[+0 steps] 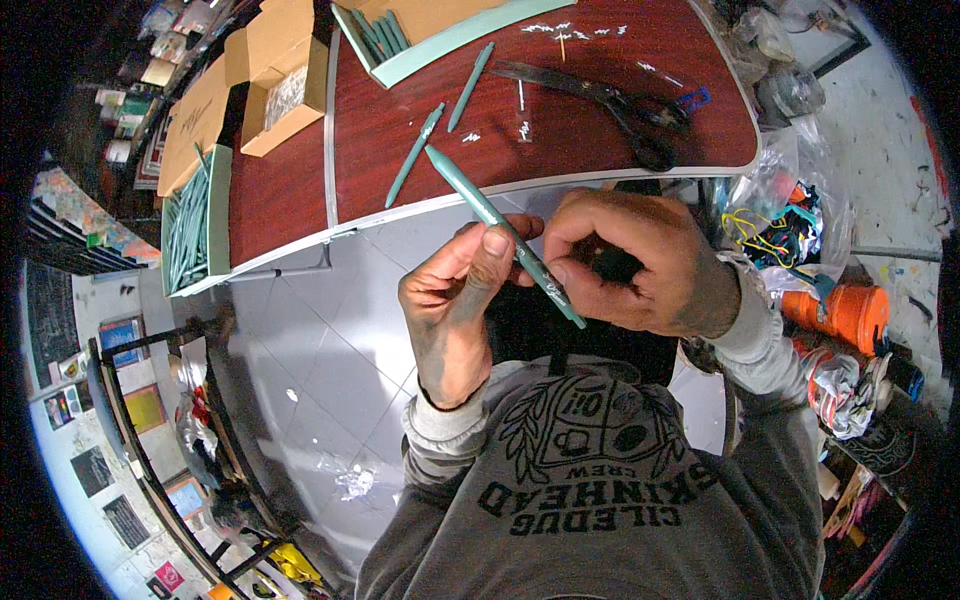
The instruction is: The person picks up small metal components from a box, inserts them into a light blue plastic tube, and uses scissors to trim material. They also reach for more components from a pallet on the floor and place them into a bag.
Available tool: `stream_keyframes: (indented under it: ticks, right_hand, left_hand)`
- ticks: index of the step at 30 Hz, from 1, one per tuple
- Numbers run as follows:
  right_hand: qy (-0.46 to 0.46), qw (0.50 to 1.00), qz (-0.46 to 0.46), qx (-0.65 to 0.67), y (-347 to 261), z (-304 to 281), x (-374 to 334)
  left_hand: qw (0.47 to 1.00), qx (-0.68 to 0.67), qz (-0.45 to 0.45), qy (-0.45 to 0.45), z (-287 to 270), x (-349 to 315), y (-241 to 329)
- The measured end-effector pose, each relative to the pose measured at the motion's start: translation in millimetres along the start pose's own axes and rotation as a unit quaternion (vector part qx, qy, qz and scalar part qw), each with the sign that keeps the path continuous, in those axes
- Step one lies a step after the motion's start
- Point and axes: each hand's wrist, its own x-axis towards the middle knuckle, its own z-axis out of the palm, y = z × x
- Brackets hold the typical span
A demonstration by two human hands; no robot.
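A green pen [508,235] with white printing on its barrel slants across in front of me, over the floor just off the table's near edge. My left hand [460,285] grips it around the middle, thumb on top. My right hand [640,265] is closed, its curled fingertips against the pen's lower part; whether they pinch anything small is hidden. Two similar pens, a nearer one [412,160] and a farther one [470,88], lie on the dark red table [380,120] beyond my hands.
An open box of green pens [190,225] stands at the table's left, another [440,48] at the back. Between them is a cardboard box [310,105] holding small white pieces. Black scissors [610,100] lie at the right among white scraps. An orange container [850,315] stands right of me.
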Motion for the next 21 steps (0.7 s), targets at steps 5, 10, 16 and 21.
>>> stream_keyframes:
  ticks: [5, 10, 16, 21]
  right_hand:
    - [-0.008, 0.999, 0.039, -0.001, -9.0, -4.5, 2.3]
    - [0.004, 0.999, -0.026, -0.045, -4.9, -1.6, 4.5]
    - [0.006, 0.989, -0.069, -0.127, -5.9, 0.9, 9.2]
    - [-0.015, 0.993, -0.080, -0.081, 0.3, 0.6, 14.7]
  left_hand:
    - [1.000, 0.004, 0.017, 0.010, 0.0, -1.6, -0.3]
    - [0.998, 0.030, 0.035, 0.034, 2.8, -3.8, 1.0]
    - [0.998, 0.018, 0.054, 0.030, 7.1, -2.7, -1.0]
    - [0.999, -0.043, -0.012, -0.006, -1.8, 4.2, -8.0]
